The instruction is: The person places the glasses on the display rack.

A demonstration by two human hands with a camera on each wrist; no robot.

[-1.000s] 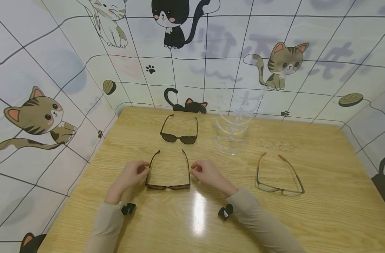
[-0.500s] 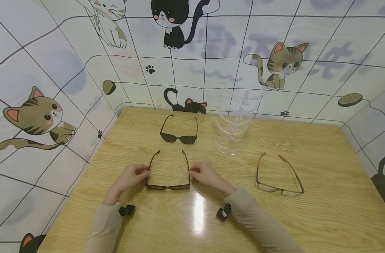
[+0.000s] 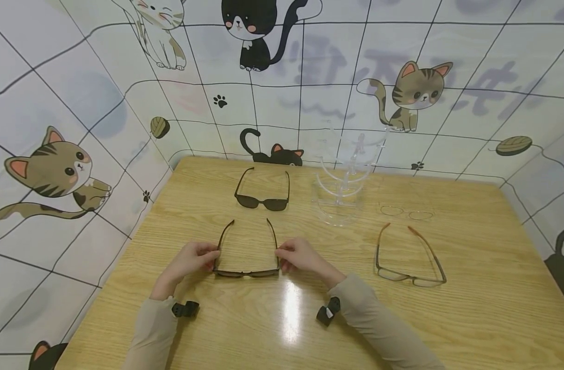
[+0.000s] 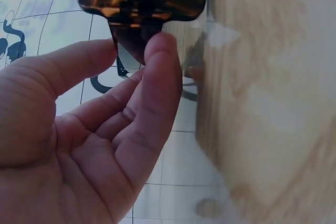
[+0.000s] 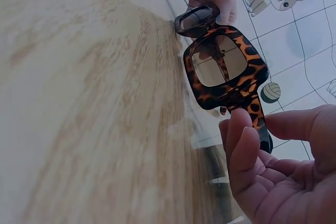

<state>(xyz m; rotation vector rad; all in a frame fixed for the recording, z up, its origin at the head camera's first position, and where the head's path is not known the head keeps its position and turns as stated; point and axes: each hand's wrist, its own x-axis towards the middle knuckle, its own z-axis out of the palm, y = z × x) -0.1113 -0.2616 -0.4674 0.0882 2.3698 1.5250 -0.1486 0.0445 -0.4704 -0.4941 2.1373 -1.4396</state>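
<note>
The left hand (image 3: 194, 257) and right hand (image 3: 302, 255) pinched the spotty sunglasses (image 3: 246, 274), which could have tipped if lifted unevenly.

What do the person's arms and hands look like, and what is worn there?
Long, plain beige sleeves, slightly wrinkled, cover both arms. The left hand and right hand are bare: no gloves or rings show. At each wrist sits a small black, angular device; the one on the right has a whitish patch. No cables are visible.
</note>
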